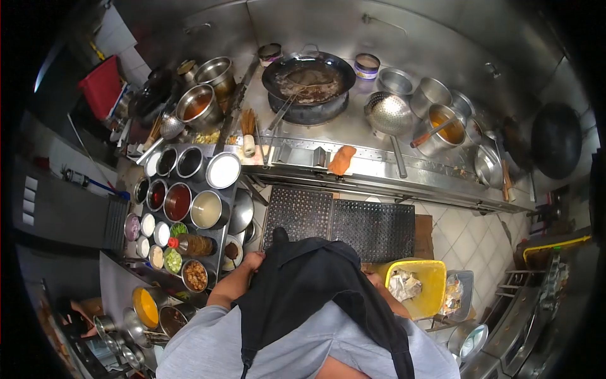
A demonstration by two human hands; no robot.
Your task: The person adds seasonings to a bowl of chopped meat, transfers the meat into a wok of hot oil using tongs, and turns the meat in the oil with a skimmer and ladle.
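Note:
Beside the left edge of my black apron (303, 271) is my left hand (254, 260). Its fingers look curled, and whatever they may hold does not show. My right hand (371, 276) is at the apron's other side, its fingers mostly hidden behind the cloth, close to a yellow bin (432, 287) with crumpled wrapping inside. Ahead, a large black wok (341, 74) sits on the burner with dark liquid in it and a wire strainer (309, 77) resting inside. A perforated ladle (388, 115) lies on the steel counter to the right, near an orange cloth (341, 160).
On my left, a rack (218, 243) holds several tubs of sauces and chopped ingredients and a red-capped bottle (191, 244). Steel pots (435, 142) stand at the counter's right. Black rubber mats (372, 230) cover the floor ahead. A grey bin (466, 294) adjoins the yellow one.

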